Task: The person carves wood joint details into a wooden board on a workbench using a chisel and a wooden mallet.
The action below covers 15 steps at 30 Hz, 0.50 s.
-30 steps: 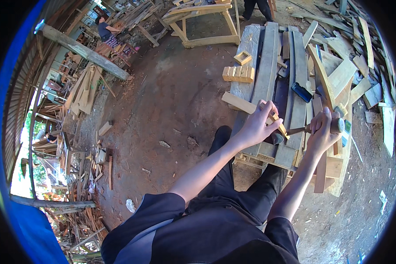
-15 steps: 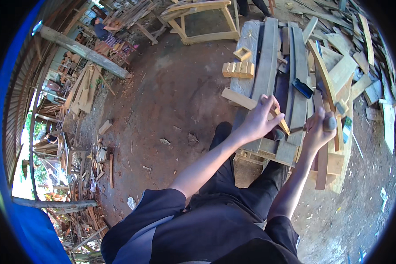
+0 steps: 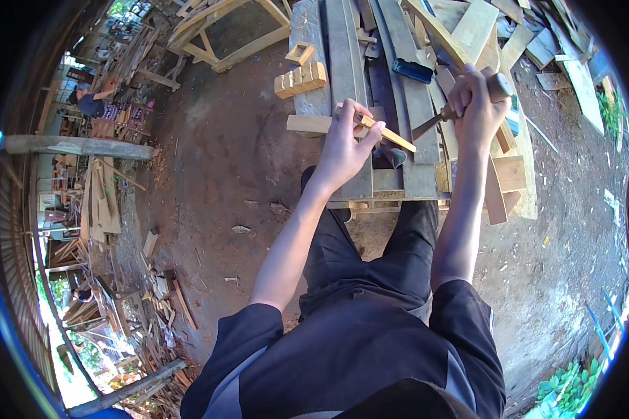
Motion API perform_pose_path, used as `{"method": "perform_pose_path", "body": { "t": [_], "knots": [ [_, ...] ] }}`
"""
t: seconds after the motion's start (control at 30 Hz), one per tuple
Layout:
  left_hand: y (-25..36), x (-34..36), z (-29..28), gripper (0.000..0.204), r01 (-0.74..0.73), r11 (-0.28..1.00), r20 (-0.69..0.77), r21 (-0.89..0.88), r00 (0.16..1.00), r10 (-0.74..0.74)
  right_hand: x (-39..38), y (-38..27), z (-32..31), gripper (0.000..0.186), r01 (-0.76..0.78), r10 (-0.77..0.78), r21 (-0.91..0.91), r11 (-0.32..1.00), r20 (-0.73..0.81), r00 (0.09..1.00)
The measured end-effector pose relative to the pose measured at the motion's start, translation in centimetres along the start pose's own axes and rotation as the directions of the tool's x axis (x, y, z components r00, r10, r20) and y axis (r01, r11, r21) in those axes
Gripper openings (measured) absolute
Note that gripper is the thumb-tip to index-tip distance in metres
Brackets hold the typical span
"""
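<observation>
My left hand [image 3: 346,146] pinches a short, light wooden strip [image 3: 396,138] between thumb and fingers, its free end pointing right over the workbench [image 3: 360,183]. In my right hand [image 3: 476,105] is a chisel, its rounded wooden handle [image 3: 499,86] wrapped by my fingers. The chisel's dark blade [image 3: 427,127] slants down to the left, its tip close to the strip's free end; whether they touch I cannot tell. Just below the strip lies a dark, rounded object [image 3: 395,158], partly hidden, whose kind is unclear.
On the bench's left lie a notched wooden block [image 3: 300,80] and a small wooden frame [image 3: 300,53]. A dark blue, box-like object [image 3: 412,70] sits farther back. Scrap boards [image 3: 475,31] pile up at right. A person [image 3: 89,103] sits far left near a wooden post [image 3: 77,145].
The view has swung to the right, so the bench and both hands appear farther left and higher. My hands keep hold of the strip and the chisel, with the blade still near the strip's end.
</observation>
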<state>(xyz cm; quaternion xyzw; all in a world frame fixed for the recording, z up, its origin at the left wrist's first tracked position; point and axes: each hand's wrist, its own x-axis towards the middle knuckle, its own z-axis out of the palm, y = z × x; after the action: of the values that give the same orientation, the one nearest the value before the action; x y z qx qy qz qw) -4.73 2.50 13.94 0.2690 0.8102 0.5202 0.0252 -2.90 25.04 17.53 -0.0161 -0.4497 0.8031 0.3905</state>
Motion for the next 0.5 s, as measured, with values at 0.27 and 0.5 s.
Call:
{"method": "perform_pose_path", "body": {
  "t": [0.27, 0.5],
  "knots": [
    [0.2, -0.3, 0.1, 0.025, 0.009, 0.999, -0.015, -0.038, 1.000, -0.009, -1.7, 2.6, -0.9, 0.034, -0.072, 0.072, -0.155, 0.985, -0.005, 0.997],
    [0.2, -0.5, -0.1, 0.024, 0.043, 0.995, -0.006, -0.092, 0.999, -0.043, -0.8, 1.5, -2.0, 0.029, 0.008, -0.007, -0.022, 1.000, 0.017, 1.000]
  ]
}}
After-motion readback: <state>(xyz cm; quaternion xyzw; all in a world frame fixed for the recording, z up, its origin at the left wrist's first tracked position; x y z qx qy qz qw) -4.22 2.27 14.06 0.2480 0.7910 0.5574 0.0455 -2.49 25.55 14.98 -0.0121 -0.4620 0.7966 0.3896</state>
